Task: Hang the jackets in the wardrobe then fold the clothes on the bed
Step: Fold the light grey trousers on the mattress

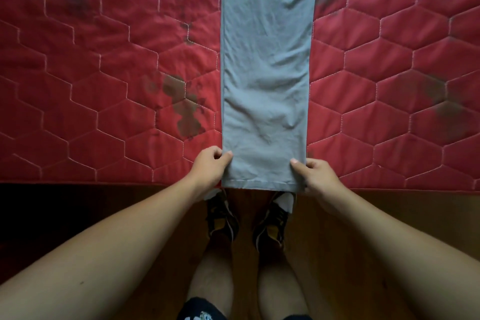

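Head cam: long grey trousers [267, 73] w/ creases, flat on red mattress [104, 65]

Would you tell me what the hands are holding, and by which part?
The left hand and right hand each pinch a side edge of the grey garment near its hem.
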`<control>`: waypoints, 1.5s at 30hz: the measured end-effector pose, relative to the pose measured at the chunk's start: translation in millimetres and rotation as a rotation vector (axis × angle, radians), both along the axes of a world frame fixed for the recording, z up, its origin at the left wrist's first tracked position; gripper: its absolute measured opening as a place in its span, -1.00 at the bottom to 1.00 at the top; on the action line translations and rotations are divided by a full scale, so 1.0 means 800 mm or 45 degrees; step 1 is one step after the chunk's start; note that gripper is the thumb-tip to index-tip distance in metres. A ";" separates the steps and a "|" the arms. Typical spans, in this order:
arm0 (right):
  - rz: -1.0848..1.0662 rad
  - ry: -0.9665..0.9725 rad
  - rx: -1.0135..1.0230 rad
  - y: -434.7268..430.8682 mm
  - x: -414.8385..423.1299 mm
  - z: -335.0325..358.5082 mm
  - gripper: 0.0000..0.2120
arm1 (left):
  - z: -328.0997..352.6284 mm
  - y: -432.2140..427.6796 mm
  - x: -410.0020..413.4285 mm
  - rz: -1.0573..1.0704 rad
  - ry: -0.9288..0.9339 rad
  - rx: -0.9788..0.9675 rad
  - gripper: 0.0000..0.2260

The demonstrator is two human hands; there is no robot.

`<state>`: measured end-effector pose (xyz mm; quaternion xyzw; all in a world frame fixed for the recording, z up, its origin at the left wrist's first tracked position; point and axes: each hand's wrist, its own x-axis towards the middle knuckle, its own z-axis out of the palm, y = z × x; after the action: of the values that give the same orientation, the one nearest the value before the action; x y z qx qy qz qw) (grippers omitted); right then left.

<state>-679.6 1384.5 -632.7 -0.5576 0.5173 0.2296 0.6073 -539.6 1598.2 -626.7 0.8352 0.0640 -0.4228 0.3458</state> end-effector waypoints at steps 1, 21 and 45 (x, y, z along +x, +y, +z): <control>0.020 -0.002 0.002 -0.001 0.000 0.004 -0.70 | -0.001 0.002 -0.002 0.004 -0.002 0.016 -0.73; 1.011 -0.073 -1.181 -0.011 0.030 0.035 -0.60 | 0.024 -0.017 0.033 -0.705 -0.786 0.246 -0.59; 1.787 -0.517 -1.369 -0.018 0.043 -0.071 -0.23 | -0.068 -0.022 0.008 -1.488 -0.965 0.319 -0.30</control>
<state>-645.0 1370.0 -689.7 -0.9828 -0.0211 0.1717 0.0650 -533.1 1581.0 -681.0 0.8561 -0.4713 -0.2087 -0.0379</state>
